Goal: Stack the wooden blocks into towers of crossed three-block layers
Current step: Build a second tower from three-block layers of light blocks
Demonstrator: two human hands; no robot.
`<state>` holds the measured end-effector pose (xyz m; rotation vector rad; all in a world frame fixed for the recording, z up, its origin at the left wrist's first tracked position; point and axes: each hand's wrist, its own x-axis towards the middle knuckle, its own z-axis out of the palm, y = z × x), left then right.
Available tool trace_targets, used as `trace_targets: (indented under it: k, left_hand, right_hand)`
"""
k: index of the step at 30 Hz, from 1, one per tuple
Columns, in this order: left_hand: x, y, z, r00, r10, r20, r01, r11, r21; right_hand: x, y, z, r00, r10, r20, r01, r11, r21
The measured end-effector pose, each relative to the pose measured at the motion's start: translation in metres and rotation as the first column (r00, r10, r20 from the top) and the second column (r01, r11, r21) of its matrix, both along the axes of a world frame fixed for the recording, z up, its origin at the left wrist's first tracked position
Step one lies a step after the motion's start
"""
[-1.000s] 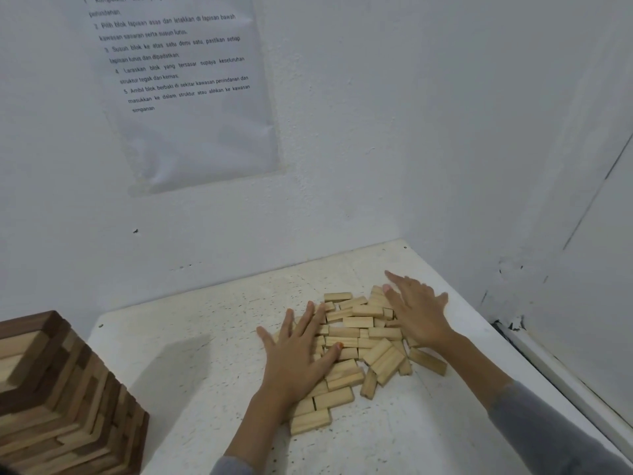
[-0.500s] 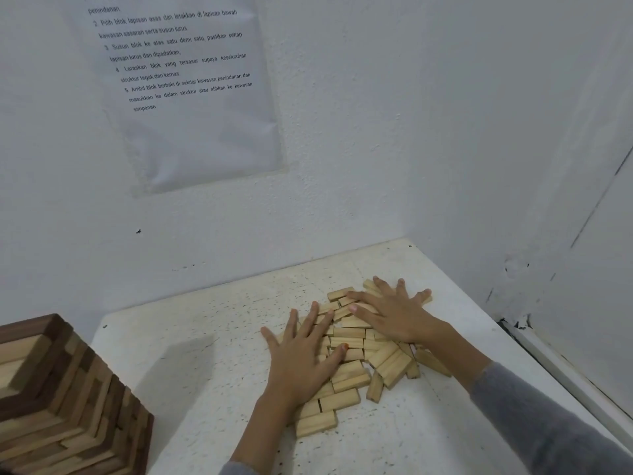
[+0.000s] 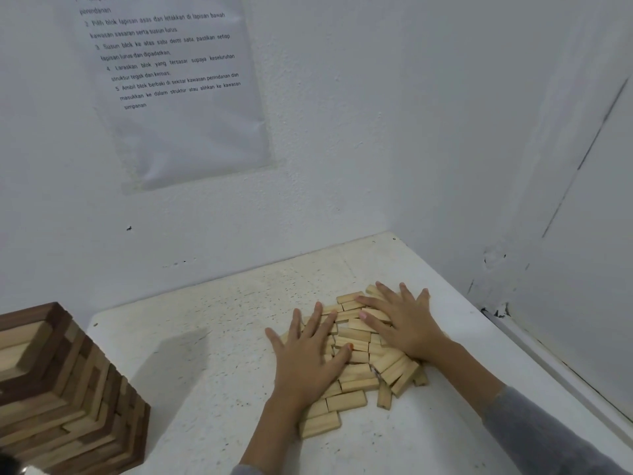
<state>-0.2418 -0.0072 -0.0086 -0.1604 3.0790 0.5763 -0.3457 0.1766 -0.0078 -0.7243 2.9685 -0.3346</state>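
Near left on the white table (image 3: 212,399) stands a built tower (image 3: 68,389) of crossed layers. At centre the left hand (image 3: 308,363) lies flat, fingers spread, on a loose heap of wooden blocks (image 3: 354,382). Just beyond, the right hand (image 3: 402,323), equally flat, has slid inward, bunching the heap: still gathering, no new tower begun.

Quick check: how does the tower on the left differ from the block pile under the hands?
The tower is built up in crossed layers; the pile lies loose and flat on the table. The tower mixes dark and light wood; the pile is all light. The tower stands untouched; the left hand and right hand rest flat on the pile. Both are wooden blocks.
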Motion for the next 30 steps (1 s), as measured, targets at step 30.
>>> trace_targets:
  k: [30]
  left_hand:
    - [0.071, 0.037, 0.025, 0.98, -0.023, -0.198, 0.157, 0.699, 0.697]
  right_hand:
    - [0.105, 0.067, 0.016, 0.997, 0.048, -0.055, -0.071, 0.795, -0.602]
